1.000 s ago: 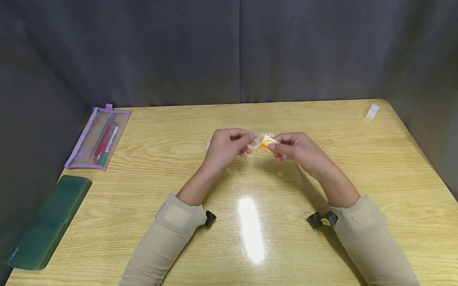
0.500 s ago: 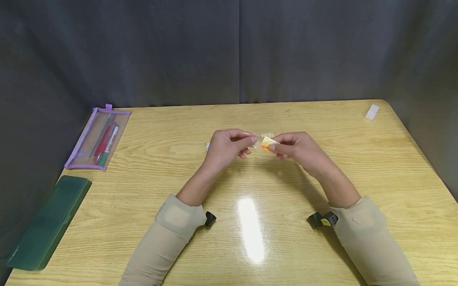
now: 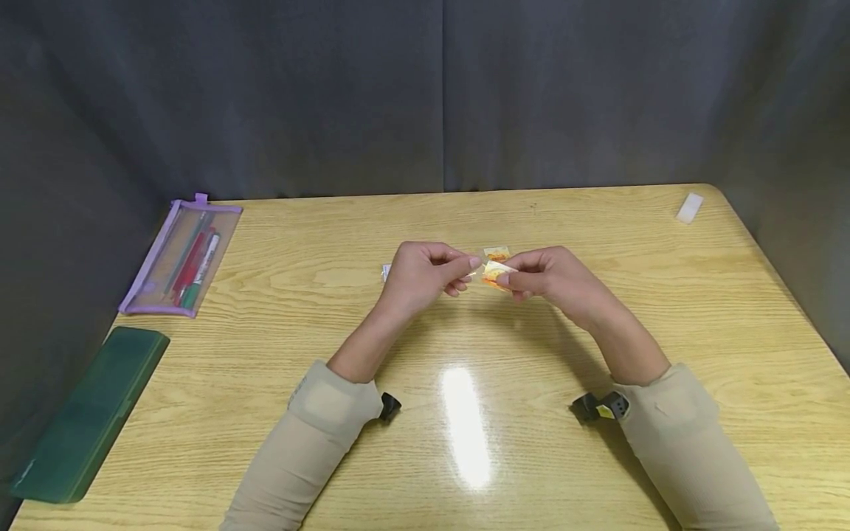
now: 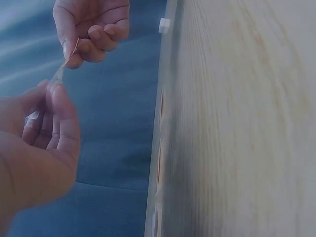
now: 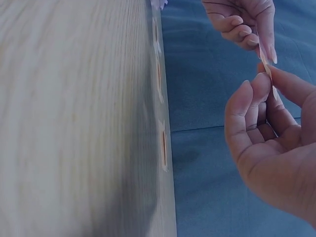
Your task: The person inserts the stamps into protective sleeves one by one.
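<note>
Between thumb and fingers my right hand (image 3: 551, 284) pinches a small flat orange, yellow and white packet (image 3: 494, 273) above the table. My left hand (image 3: 421, 276) pinches a piece of clear film (image 4: 58, 75) at the packet's left side. In the left wrist view, film spans the short gap between the two hands' fingertips, and the packet appears edge-on. Whether film and packet are joined, I cannot tell. Just behind the packet, a similar orange-and-white piece (image 3: 496, 253) lies on the table. Another small whitish piece (image 3: 386, 271) is mostly hidden behind the left hand.
At the table's left side lie a purple-edged mesh pouch (image 3: 182, 258) with pens inside and a dark green case (image 3: 93, 413). A small white block (image 3: 690, 208) is near the back right corner. A dark curtain (image 3: 425, 96) hangs behind the wooden table (image 3: 279, 442).
The packet in my right hand has tilted and dropped slightly, showing more of the piece behind it. The left fingertips have shifted slightly right, and less film shows beside them.
</note>
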{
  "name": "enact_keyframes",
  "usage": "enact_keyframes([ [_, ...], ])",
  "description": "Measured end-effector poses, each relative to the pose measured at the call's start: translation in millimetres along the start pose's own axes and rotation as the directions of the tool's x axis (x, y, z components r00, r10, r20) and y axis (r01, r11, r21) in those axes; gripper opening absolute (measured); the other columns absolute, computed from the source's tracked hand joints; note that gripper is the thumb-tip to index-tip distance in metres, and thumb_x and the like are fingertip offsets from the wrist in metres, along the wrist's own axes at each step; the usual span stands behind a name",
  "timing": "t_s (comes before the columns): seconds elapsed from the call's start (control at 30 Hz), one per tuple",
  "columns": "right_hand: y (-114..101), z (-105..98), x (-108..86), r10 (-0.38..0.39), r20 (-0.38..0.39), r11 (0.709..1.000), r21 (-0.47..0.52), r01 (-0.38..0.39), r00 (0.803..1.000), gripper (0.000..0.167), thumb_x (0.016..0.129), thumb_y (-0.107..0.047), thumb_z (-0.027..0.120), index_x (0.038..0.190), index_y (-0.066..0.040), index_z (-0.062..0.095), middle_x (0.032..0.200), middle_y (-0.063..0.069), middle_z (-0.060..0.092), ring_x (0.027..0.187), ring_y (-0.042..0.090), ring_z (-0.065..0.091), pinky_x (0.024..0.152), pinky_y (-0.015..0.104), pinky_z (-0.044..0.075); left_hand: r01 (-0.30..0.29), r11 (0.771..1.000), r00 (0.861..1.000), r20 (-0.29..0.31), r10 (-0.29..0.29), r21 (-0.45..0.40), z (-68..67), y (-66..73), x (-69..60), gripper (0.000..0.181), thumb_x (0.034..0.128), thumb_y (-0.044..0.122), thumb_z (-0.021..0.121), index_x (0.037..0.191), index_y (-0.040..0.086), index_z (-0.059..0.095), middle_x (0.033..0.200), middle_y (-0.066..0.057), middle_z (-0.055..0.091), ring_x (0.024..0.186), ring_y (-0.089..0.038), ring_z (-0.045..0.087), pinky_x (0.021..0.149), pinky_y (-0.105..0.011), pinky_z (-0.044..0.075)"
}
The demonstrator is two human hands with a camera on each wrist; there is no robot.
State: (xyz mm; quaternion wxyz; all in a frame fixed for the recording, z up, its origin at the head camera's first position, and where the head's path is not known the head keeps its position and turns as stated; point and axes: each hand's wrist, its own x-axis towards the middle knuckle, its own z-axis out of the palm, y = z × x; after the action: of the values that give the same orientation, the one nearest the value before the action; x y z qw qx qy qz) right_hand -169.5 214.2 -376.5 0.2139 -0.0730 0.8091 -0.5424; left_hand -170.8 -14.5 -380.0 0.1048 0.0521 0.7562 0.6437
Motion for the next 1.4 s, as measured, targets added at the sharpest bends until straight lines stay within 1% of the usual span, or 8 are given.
enact_keyframes([
  [0.13,0.1,-0.4,0.0,-0.009,0.011,1.0,-0.001,0.009,1.0,0.028,0.097,-0.024,0.068,0.111,0.0,0.072,0.076,-0.004,0.063,0.077,0.016,0.057,0.078,0.036,0.048,-0.013,1.0,1.0,0.021,0.012,0.019,-0.2,0.1,1.3,0.016,0.0928,0.019,0.076,0.094,0.003,0.08,0.084,-0.014,0.076,0.065,-0.016,0.069,0.062,-0.026,0.062],
  [0.23,0.1,-0.4,0.2,-0.016,0.019,1.0,0.004,0.016,1.0,0.028,0.097,-0.024,0.069,0.112,0.0,0.071,0.083,-0.004,0.065,0.078,0.015,0.059,0.079,0.036,0.051,-0.012,1.0,1.0,0.024,0.012,0.006,-0.1,-0.2,2.2,0.015,0.0947,0.014,0.073,0.098,0.002,0.08,0.088,-0.016,0.076,0.066,-0.013,0.069,0.062,-0.024,0.061],
  [0.4,0.0,-0.2,-0.3,-0.028,0.024,1.0,0.009,0.027,0.999,0.027,0.098,-0.023,0.068,0.113,-0.001,0.07,0.089,-0.004,0.065,0.08,0.016,0.059,0.079,0.036,0.052,-0.019,1.0,0.999,0.028,0.019,-0.015,0.1,0.2,1.6,0.014,0.0953,0.012,0.072,0.099,0.0,0.078,0.082,-0.011,0.074,0.066,-0.011,0.068,0.063,-0.025,0.061],
  [0.53,0.3,0.2,-0.5,-0.03,0.023,1.0,0.001,0.03,0.999,0.026,0.099,-0.023,0.067,0.112,-0.001,0.071,0.084,-0.003,0.063,0.079,0.016,0.058,0.078,0.036,0.05,-0.026,1.0,0.999,0.026,0.026,0.0,0.2,0.4,0.1,0.022,0.0937,0.02,0.075,0.093,-0.002,0.076,0.075,-0.006,0.071,0.064,-0.012,0.066,0.064,-0.03,0.063],
  [0.67,0.3,0.6,-0.6,-0.035,0.03,0.999,0.004,0.035,0.999,0.025,0.099,-0.023,0.067,0.11,0.0,0.071,0.081,-0.004,0.061,0.079,0.016,0.056,0.076,0.036,0.049,-0.03,0.999,0.999,0.02,0.029,0.015,0.6,0.2,-0.5,0.029,0.092,0.025,0.077,0.09,-0.004,0.076,0.072,-0.005,0.07,0.062,-0.012,0.065,0.063,-0.029,0.063],
  [0.93,0.9,0.7,-1.3,-0.059,0.045,0.998,0.014,0.059,0.997,0.025,0.099,-0.023,0.067,0.113,-0.002,0.07,0.082,-0.003,0.06,0.078,0.018,0.056,0.076,0.036,0.049,-0.011,1.0,1.0,-0.006,0.011,0.003,0.7,1.1,-0.1,0.017,0.0921,0.02,0.077,0.093,0.003,0.08,0.076,-0.009,0.074,0.061,-0.015,0.069,0.063,-0.028,0.063],
  [1.23,2.5,1.8,1.9,-0.046,0.045,0.999,-0.025,0.047,0.998,0.024,0.098,-0.025,0.067,0.103,-0.001,0.071,0.074,-0.002,0.057,0.079,0.018,0.051,0.072,0.034,0.044,-0.027,1.0,0.999,0.029,0.027,0.004,1.2,0.3,-1.4,0.022,0.0906,0.025,0.078,0.087,0.003,0.079,0.074,-0.007,0.072,0.064,-0.014,0.066,0.064,-0.029,0.063],
  [1.4,2.3,2.5,1.4,-0.04,0.036,0.999,-0.025,0.041,0.999,0.024,0.098,-0.026,0.067,0.1,-0.002,0.07,0.073,-0.002,0.057,0.078,0.018,0.052,0.073,0.036,0.044,-0.037,0.999,0.998,0.041,0.037,0.011,1.3,-1.3,-1.7,0.02,0.0903,0.024,0.079,0.086,0.004,0.079,0.075,-0.01,0.073,0.064,-0.015,0.067,0.064,-0.03,0.062],
])
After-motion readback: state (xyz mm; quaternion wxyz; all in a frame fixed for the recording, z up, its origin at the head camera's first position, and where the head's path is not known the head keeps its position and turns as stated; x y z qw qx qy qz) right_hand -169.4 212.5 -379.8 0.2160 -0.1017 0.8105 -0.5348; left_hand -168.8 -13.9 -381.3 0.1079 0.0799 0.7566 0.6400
